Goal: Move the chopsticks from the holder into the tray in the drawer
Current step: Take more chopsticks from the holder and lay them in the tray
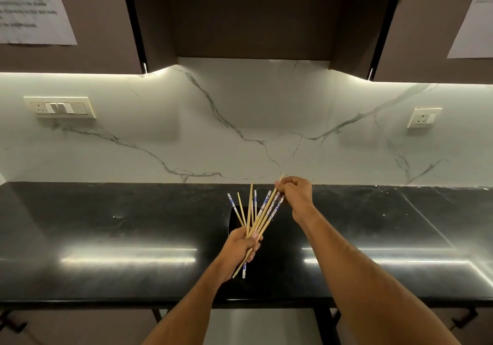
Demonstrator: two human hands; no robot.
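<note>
Several chopsticks [250,212], some plain wood and some with blue-and-white patterned ends, fan upward out of my left hand [244,246], which grips them near their lower ends above the counter. My right hand [294,194] pinches the upper ends of a few of the same chopsticks at the right of the fan. Behind the bundle stands a dark, glossy holder [234,222], mostly hidden by my left hand and hard to tell from the black counter. The drawer and its tray are out of view.
The black polished countertop [120,238] runs the full width, its front edge near the bottom. A white marble backsplash [240,120] carries a switch panel [60,107] at left and a socket [424,118] at right. Dark upper cabinets hang overhead with paper sheets taped on.
</note>
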